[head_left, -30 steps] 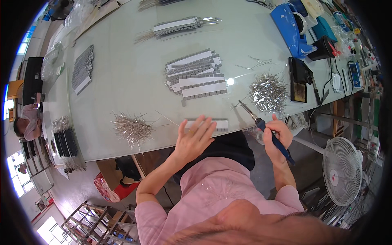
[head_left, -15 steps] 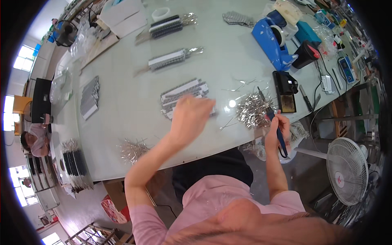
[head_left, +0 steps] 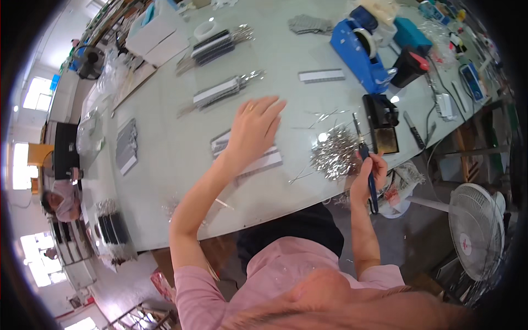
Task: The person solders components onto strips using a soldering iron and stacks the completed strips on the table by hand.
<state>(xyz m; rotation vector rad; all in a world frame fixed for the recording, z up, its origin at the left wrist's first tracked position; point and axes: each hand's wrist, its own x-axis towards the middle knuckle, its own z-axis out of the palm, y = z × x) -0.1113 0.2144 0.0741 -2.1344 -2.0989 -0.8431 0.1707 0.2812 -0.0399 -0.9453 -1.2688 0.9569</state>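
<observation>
My left hand lies over a small pile of grey-and-white flat strips, its fingers stretched out. The palm hides part of that pile, and nothing shows in its fingers. My right hand is closed around the dark blue handle of a soldering iron. The iron's tip points away from me, beside a heap of shiny thin metal wires. One separate grey-and-white strip rests farther back, left of a blue tape dispenser.
A black soldering stand and a knife lie right of the wires. Bundled strips with wire ends sit toward the back. At far left are more strips. A white fan stands at the right, below the table edge.
The single strip now lies by itself near the tape dispenser, where none lay before. My left hand has opened out over the pile. The right hand still holds the soldering iron.
</observation>
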